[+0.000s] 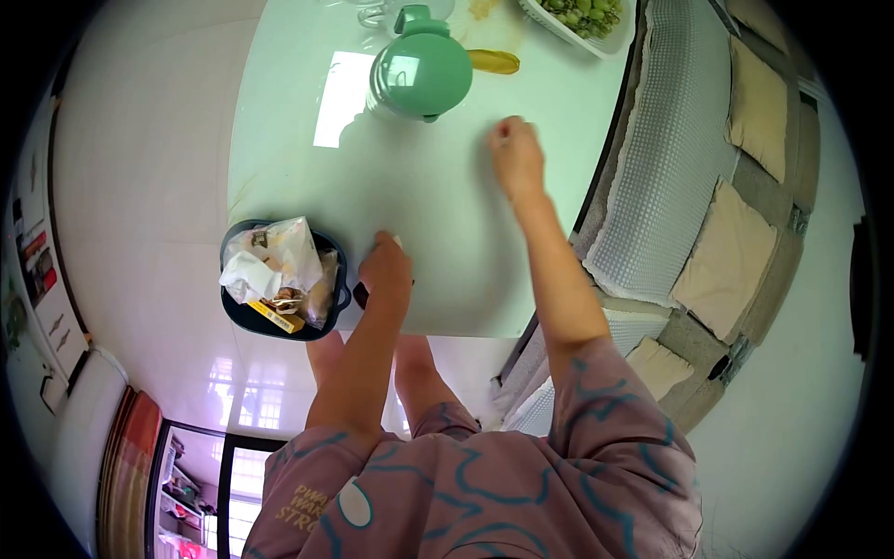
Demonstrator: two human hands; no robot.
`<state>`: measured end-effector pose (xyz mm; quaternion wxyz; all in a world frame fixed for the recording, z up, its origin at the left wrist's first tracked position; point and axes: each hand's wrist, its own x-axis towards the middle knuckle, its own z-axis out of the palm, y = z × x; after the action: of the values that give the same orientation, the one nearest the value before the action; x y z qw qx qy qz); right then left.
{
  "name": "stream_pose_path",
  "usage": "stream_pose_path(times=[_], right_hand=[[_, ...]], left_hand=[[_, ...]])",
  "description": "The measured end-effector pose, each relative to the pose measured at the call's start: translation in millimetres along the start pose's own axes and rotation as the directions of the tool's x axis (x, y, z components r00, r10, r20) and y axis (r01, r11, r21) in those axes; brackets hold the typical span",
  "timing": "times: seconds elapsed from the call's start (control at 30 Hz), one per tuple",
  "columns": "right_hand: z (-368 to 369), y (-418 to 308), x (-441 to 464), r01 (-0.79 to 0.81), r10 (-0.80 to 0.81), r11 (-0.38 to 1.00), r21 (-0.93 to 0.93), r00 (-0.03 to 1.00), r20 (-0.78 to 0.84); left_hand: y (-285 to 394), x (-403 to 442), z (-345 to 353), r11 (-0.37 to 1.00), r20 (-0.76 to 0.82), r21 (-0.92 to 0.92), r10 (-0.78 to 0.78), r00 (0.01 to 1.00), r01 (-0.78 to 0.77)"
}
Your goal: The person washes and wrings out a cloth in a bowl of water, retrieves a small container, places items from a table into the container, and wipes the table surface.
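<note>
My left hand (384, 268) is closed near the table's front edge, just right of a dark blue basket (343, 279). A small pale tip and a dark piece show at the edges of its grip, too little to name what it holds. Farther out on the right, my right hand (518, 158) has its fingers curled together over the table. Whether anything is pinched in it is hidden. Beyond it stand a green-lidded jug (424, 76) and a yellowish, elongated object (494, 61), perhaps a peel.
The pale glass-topped table (419, 186) fills the middle. The basket holds white plastic bags (272, 259) and a yellow box (277, 318). Green grapes (585, 15) lie in a white tray (610, 45) at the far right. A sofa with cushions (726, 256) lines the right side.
</note>
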<state>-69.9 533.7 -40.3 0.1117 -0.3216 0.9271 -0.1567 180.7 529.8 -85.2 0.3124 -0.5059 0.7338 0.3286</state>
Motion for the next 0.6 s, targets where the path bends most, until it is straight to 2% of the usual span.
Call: stream_pose_path(times=[0.07, 0.1, 0.17, 0.2, 0.27, 0.3, 0.37, 0.4, 0.47, 0.5, 0.53, 0.57, 0.6], right_hand=[[2.8, 42.4, 25.1, -0.132, 0.136, 0.989, -0.067, 0.989, 0.054], [3.1, 54.6, 34.1, -0.137, 0.14, 0.988, -0.066, 0.989, 0.052], [4.5, 70.5, 44.2, 0.036, -0.004, 0.994, -0.107, 0.96, 0.28], [6.0, 71.1, 43.5, 0.032, 0.0, 0.994, -0.107, 0.96, 0.282], [12.3, 68.9, 43.6, 0.203, -0.098, 0.951, -0.234, 0.914, 0.395], [12.1, 64.3, 45.6, 0.201, -0.096, 0.951, -0.235, 0.915, 0.391], [3.8, 48.2, 52.2, 0.265, -0.101, 0.927, -0.263, 0.857, 0.506], [-0.7, 39.2, 62.2, 0.263, -0.101, 0.928, -0.265, 0.86, 0.5], [-6.7, 23.4, 88.1, 0.227, -0.148, 0.954, -0.198, 0.925, 0.35], [-4.5, 19.6, 101.1, 0.231, -0.153, 0.954, -0.191, 0.922, 0.355], [0.9, 17.4, 114.7, 0.286, -0.252, 0.952, -0.104, 0.932, 0.261], [6.3, 14.5, 124.1, 0.347, -0.339, 0.938, -0.022, 0.928, 0.155], [10.9, 13.0, 131.4, 0.351, -0.345, 0.936, -0.011, 0.925, 0.159]], left_hand=[[0.6, 0.7, -4.7, 1.0, 0.023, 0.006, 0.014, 1.0, -0.014], [0.0, -0.1, -5.6, 1.0, 0.049, 0.01, 0.022, 0.999, -0.022], [-0.1, -1.8, -7.2, 1.0, 0.039, -0.006, 0.017, 0.999, -0.017], [-0.3, -3.4, -7.4, 1.0, 0.027, -0.026, 0.01, 1.0, -0.009], [0.5, -3.8, -10.0, 1.0, 0.047, -0.022, -0.004, 0.999, 0.005], [2.0, -2.5, -11.9, 1.0, 0.061, -0.02, -0.016, 0.998, 0.018], [2.5, -4.1, -13.3, 0.999, 0.048, -0.034, -0.01, 0.999, 0.011], [3.3, -3.6, -14.2, 0.999, 0.037, -0.05, -0.009, 0.999, 0.01], [3.2, -3.8, -13.9, 0.998, 0.041, -0.057, -0.009, 0.999, 0.011], [0.6, -5.0, -12.8, 0.998, 0.049, -0.064, -0.017, 0.999, 0.02], [-4.9, -4.4, -4.4, 0.998, 0.051, -0.061, -0.029, 0.998, 0.032], [-9.8, -3.6, 4.0, 0.997, -0.024, -0.064, 0.046, 0.999, -0.047], [-11.3, -3.4, 4.9, 0.99, -0.101, -0.06, 0.121, 0.987, -0.128]])
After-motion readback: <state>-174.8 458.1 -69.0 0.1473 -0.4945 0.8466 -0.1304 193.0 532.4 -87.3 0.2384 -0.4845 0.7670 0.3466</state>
